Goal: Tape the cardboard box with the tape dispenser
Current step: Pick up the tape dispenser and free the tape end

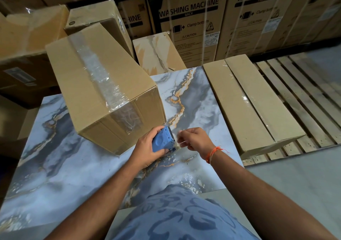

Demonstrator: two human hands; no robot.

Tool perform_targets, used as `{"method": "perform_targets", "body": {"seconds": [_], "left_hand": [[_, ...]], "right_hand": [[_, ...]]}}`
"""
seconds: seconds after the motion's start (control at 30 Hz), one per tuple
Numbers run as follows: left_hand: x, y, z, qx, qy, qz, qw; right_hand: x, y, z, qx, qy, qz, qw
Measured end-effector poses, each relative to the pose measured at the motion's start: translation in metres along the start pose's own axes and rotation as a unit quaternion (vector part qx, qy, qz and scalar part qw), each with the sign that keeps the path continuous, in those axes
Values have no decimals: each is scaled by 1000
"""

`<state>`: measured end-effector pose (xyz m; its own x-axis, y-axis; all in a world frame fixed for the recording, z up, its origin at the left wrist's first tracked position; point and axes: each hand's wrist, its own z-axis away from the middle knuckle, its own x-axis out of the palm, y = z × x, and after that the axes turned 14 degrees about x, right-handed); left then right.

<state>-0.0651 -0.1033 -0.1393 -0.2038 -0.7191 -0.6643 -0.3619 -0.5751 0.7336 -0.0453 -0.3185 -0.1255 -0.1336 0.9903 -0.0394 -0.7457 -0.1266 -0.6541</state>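
A long cardboard box point(96, 77) lies on the marbled blue-grey table point(55, 175), angled away to the upper left. Clear tape point(96, 75) runs along its top seam and down over the near end face. My left hand point(147, 147) grips a blue tape dispenser point(163, 140) just in front of the box's near right corner. My right hand point(195, 140) is beside the dispenser, its fingers pinching the loose end of clear tape point(180, 138) at the dispenser's cutter. An orange thread band circles the right wrist.
A second long taped box point(247, 99) lies at the table's right edge over a wooden pallet point(299, 96). More cartons stand behind and to the left, with tall washing machine cartons point(193, 27) along the back. Grey floor shows at the lower right.
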Motion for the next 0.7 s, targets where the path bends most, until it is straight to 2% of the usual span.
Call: {"method": "perform_targets", "body": {"seconds": [0.2,0.27,0.43,0.7], "left_hand": [[1,-1,0,12,2,6,1000],[1,-2,0,12,3,8,1000],[1,-2,1,11,3,11,1000],[4,-2,-3,19,3,20,1000]], "right_hand": [[-5,0,-2,81,-65,-130,986],[-9,0,-5,94,-94,-143,981],[-13,-3,-4,94,-127,-89,983],[2,-11,9,-10,-58,42,997]]}}
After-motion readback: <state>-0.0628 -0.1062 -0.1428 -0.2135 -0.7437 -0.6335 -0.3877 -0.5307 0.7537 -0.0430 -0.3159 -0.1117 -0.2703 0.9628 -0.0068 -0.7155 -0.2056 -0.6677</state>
